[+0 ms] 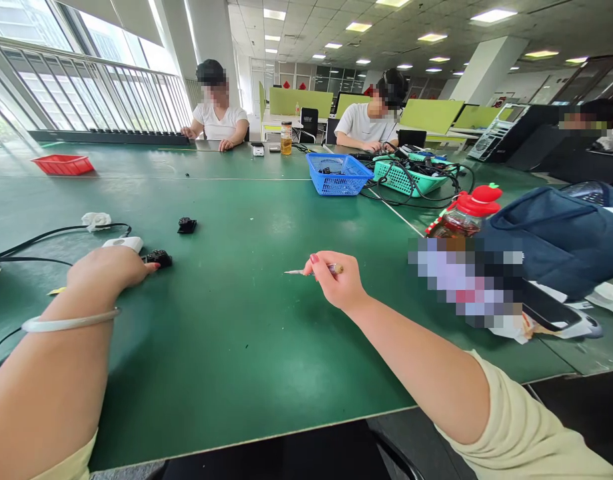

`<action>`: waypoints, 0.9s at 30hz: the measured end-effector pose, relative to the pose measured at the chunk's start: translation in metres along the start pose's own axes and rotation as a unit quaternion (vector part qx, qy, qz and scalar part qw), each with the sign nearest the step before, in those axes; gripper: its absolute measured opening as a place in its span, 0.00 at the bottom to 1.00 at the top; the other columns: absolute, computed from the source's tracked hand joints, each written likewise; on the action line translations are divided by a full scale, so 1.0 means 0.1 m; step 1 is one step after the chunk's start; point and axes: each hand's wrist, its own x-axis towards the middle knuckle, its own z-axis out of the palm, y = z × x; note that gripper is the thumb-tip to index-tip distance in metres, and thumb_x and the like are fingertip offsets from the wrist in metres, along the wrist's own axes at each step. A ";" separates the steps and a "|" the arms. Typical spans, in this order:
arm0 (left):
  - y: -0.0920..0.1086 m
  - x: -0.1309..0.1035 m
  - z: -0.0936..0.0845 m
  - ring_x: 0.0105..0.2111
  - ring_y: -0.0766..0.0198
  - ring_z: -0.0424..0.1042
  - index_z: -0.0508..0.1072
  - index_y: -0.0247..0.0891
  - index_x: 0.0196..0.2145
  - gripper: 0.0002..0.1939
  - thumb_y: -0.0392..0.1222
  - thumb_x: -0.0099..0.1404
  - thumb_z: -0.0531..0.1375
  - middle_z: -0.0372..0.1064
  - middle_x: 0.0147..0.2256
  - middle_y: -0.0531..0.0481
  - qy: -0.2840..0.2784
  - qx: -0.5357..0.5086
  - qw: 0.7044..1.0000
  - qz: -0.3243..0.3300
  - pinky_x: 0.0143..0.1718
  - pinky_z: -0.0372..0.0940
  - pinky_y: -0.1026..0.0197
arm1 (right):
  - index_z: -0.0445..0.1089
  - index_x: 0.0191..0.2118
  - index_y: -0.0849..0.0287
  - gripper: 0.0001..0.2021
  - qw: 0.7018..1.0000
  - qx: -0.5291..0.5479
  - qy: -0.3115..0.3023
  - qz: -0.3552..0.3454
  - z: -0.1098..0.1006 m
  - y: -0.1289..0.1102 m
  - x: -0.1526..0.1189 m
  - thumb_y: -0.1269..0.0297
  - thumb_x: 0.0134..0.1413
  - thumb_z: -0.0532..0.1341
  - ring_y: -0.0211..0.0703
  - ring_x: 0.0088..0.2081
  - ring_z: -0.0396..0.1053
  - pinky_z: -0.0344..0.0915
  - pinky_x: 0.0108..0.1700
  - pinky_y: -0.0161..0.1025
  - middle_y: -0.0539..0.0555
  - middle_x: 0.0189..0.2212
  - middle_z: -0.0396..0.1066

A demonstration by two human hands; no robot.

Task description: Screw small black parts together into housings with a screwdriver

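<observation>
My left hand point(104, 270) rests low over the left of the green table, its back toward me. A red-nailed fingertip touches a small black knobbly part point(158, 258); the other fingers are mostly hidden. Just behind the hand lies a white plastic object point(123, 244). Farther in, a second small black part point(187, 225) stands by itself. Above the middle of the table, my right hand point(340, 280) is closed around a slim pointed tool point(338, 269). Its thin tip points left, and a tan round handle end shows at the right.
Black cables and crumpled tissue point(96, 221) lie at left. A red tray point(63, 164), a blue basket point(339, 175) and a green basket point(411, 179) of cables stand farther back. A red-lidded bottle point(464, 213) and navy bag point(556, 233) are right. Two people sit opposite.
</observation>
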 end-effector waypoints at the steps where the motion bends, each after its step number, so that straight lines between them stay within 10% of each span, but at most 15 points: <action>1: 0.04 -0.05 -0.05 0.46 0.34 0.70 0.77 0.33 0.38 0.27 0.62 0.57 0.60 0.72 0.44 0.27 -0.007 0.026 0.999 -0.041 0.41 0.68 0.36 | 0.69 0.19 0.56 0.26 1.000 -0.003 -0.001 0.001 0.00 0.00 0.00 0.52 0.67 0.51 0.37 0.20 0.64 0.59 0.26 0.36 0.49 0.15 0.63; 5: 0.22 -0.22 -0.19 0.52 0.40 0.67 0.76 0.33 0.46 0.24 0.54 0.65 0.54 0.67 0.54 0.30 0.066 0.022 0.998 0.000 0.48 0.67 0.44 | 0.67 0.18 0.56 0.27 1.000 -0.005 -0.009 -0.006 0.01 -0.01 0.00 0.52 0.67 0.51 0.36 0.20 0.64 0.59 0.25 0.35 0.48 0.14 0.62; 27: -0.02 0.10 0.17 0.45 0.49 0.73 0.62 0.36 0.64 0.31 0.38 0.64 0.55 0.75 0.50 0.38 -0.006 0.081 0.986 0.147 0.42 0.62 0.59 | 0.65 0.18 0.56 0.27 1.000 -0.009 -0.023 -0.015 0.00 -0.04 0.00 0.52 0.67 0.50 0.37 0.21 0.65 0.59 0.26 0.36 0.48 0.14 0.62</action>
